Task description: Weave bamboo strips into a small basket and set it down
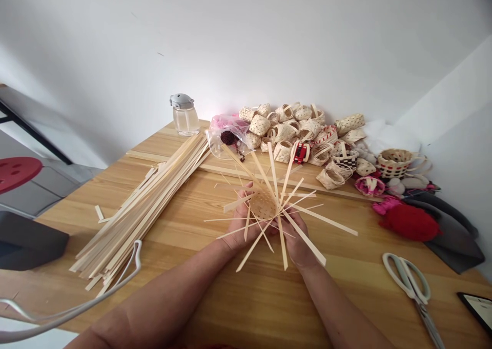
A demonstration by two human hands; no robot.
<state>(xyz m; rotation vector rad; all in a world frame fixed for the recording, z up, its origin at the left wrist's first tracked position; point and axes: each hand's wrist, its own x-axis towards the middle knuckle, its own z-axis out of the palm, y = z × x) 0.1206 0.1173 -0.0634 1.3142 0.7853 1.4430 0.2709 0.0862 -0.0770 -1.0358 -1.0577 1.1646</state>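
Between my hands is a partly woven basket (263,204) of pale flat strips, its round hollow facing me and the loose strip ends fanning out all around. My left hand (241,221) grips its left side, with the fingers curled behind it. On the lower right, my right hand (295,236) is closed on the rim, partly covered by the strips. Some of the fingertips of both hands are hidden behind the weave.
A long bundle of pale strips (149,210) lies to the left, and a water bottle (185,116) stands behind it. Several small finished baskets (284,131) are piled along the wall. Scissors (413,282), a red yarn ball (411,221) and a phone (478,308) lie at right. A white cable (96,298) crosses the lower left.
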